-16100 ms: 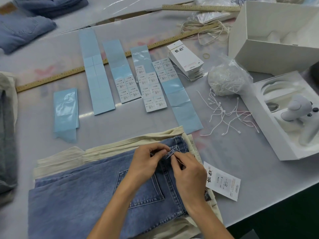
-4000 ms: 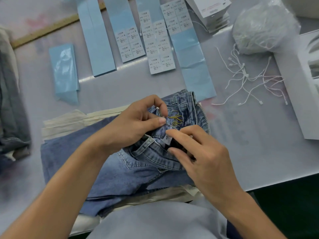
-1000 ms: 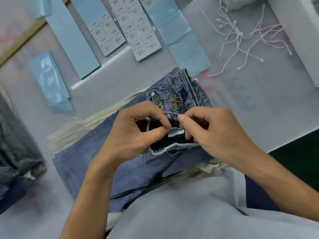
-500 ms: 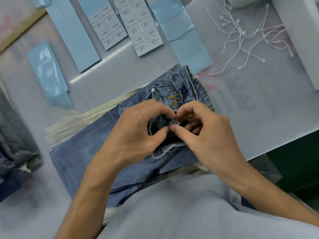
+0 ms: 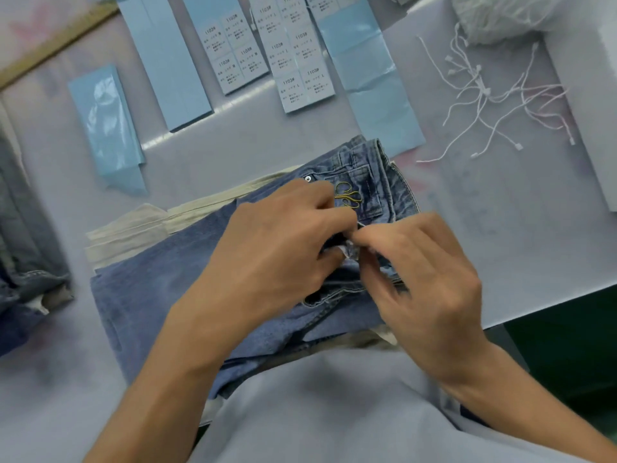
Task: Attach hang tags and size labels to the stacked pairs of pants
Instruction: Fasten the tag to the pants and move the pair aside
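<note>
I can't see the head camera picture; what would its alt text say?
Two bare hands, the left hand and right hand, pinch a small white label at the waistband of blue jeans lying on cream pants. Beyond lie blue sticker sheets with printed size labels and loose white strings on a grey table.

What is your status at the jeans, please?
Left hand and right hand both pinching small white label at waistband. Blue denim jeans on top of cream pants. Nothing in the way.
</note>
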Available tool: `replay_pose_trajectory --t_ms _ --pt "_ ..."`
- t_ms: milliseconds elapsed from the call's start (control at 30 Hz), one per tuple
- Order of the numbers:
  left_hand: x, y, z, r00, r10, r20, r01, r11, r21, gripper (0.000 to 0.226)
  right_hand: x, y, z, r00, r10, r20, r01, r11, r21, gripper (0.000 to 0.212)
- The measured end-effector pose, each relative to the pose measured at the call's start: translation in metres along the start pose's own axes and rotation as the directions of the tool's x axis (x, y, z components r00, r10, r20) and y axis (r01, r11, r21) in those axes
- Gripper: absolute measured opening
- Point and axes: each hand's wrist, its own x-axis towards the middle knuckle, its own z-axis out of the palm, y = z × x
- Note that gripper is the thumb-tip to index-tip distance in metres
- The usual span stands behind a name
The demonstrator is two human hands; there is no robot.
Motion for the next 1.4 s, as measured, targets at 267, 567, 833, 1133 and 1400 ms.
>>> replay_pose_trajectory --t_ms 267,567,833,1133,1400 --pt "-0.021 -0.012 0.02 0.927 0.174 -0.333 -0.162 0.985 0.066 0.013 0.003 0.003 -0.007 0.625 0.574 0.529 -0.776 0.531 0.34 0.031" --pt "-0.029 -0.016 0.036 0.845 0.242 -0.477 -0.241 0.968 0.064 0.012 0.011 0.009 -0.01 0.595 0.492 0.636 -0.778 0.551 0.302 0.016" --pt "-0.031 -0.019 0.034 0.854 0.223 -0.471 -0.244 0.97 0.017 0.012 -0.007 0.007 -0.015 0.858 0.377 0.348 -0.474 0.841 0.259 0.009" --pt "-0.044 -0.026 0.033 0.836 0.102 -0.539 -0.19 0.976 -0.11 0.007 -0.008 0.003 -0.001 0.977 0.022 0.21 -0.076 0.965 0.251 0.012" --pt "-0.047 -0.022 0.035 0.814 0.105 -0.571 -0.186 0.979 -0.085 0.01 -0.007 0.002 0.007 0.999 -0.043 0.028 0.035 0.972 0.232 0.005"
